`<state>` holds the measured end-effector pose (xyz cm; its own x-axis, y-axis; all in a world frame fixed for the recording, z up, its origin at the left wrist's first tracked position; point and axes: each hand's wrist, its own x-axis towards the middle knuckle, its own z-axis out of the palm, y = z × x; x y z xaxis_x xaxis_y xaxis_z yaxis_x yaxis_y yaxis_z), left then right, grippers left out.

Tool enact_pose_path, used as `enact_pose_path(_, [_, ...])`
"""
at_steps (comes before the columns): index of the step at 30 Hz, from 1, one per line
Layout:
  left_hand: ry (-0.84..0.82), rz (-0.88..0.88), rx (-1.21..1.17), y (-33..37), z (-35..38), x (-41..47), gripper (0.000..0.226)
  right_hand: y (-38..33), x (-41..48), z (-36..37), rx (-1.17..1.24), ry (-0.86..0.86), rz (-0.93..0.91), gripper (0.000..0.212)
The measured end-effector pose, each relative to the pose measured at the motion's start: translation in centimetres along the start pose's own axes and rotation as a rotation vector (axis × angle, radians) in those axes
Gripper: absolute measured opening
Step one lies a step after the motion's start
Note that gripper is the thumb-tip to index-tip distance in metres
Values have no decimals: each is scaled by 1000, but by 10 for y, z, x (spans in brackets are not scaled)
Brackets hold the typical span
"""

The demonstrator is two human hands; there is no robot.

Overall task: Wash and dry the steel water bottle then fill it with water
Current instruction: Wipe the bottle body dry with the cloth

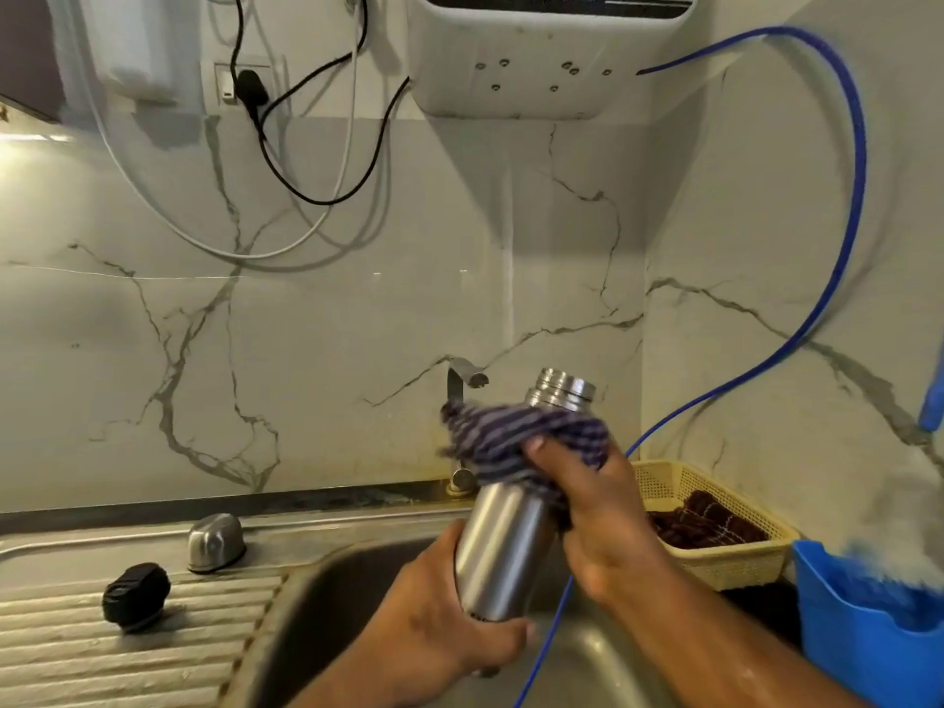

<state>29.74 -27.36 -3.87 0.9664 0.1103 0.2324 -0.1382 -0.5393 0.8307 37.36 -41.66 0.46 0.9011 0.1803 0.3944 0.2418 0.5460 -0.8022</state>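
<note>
The steel water bottle [505,544] is held tilted above the sink [327,605], its open threaded neck pointing up and to the right. My left hand [434,625] grips its base from below. My right hand [597,513] holds a blue striped cloth [511,442] wrapped round the bottle's shoulder. A black cap [135,596] and a steel cap cover [215,543] lie on the ribbed drainboard [102,651] at the left.
A tap [462,380] stands behind the bottle at the marble wall. A water purifier [536,58] hangs above, with a blue tube [853,206] looping down into the sink. A cream basket [715,554] with a dark cloth and a blue tub [858,636] sit at the right.
</note>
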Motion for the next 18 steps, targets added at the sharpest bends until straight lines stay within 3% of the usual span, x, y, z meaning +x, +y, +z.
enact_pose_path(3, [-279,25,33,1,-20,-11,88,-25,14,-15,171,-177,53,91])
enact_pose_path(5, [-422,23,-9,1,-29,-14,80,-34,19,-25,177,-332,109,97])
enact_pose_path(8, [-451,-7,-62,1,-26,-14,68,-35,21,-32,176,-400,175,92])
enact_pose_path(11, [-191,-50,117,-2,-7,-10,79,-26,22,-25,127,-140,131,47])
enact_pose_path(14, [58,-132,442,2,10,-8,90,-11,22,-22,41,165,109,29])
enact_pose_path(16, [86,-125,626,1,12,-6,89,-6,22,-23,49,228,119,26])
enact_pose_path(18, [15,-97,512,-5,3,0,87,-9,24,-25,77,229,121,28])
